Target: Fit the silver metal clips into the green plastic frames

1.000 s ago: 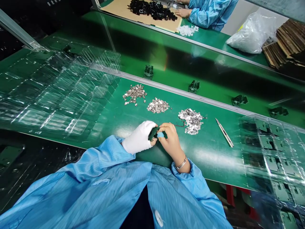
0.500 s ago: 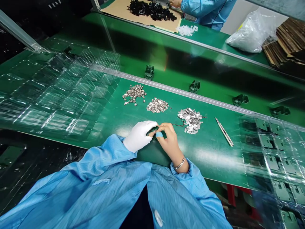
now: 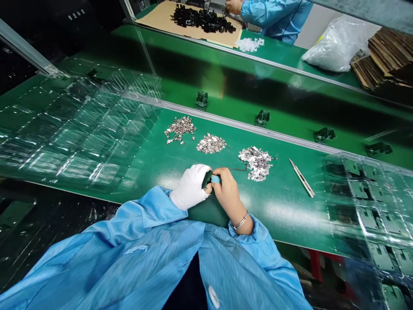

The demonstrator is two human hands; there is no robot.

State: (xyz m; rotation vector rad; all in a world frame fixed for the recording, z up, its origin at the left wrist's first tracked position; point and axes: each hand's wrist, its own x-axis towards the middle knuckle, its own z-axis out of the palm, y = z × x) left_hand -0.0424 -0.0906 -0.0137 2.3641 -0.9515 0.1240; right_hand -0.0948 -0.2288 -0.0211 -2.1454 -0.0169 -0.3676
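Dark green part [image 3: 207,178], between left grip [image 3: 190,187] and right grip [image 3: 227,190], both pinching it

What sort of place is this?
Probably a factory assembly line: there are piles of small metal parts, clear plastic trays and a co-worker in blue work clothes.

co-worker's hand [image 3: 234,6]: moved off brown sheet's [image 3: 157,17] right edge | dark green part [image 3: 207,179]: steeper than 0.5 s ago
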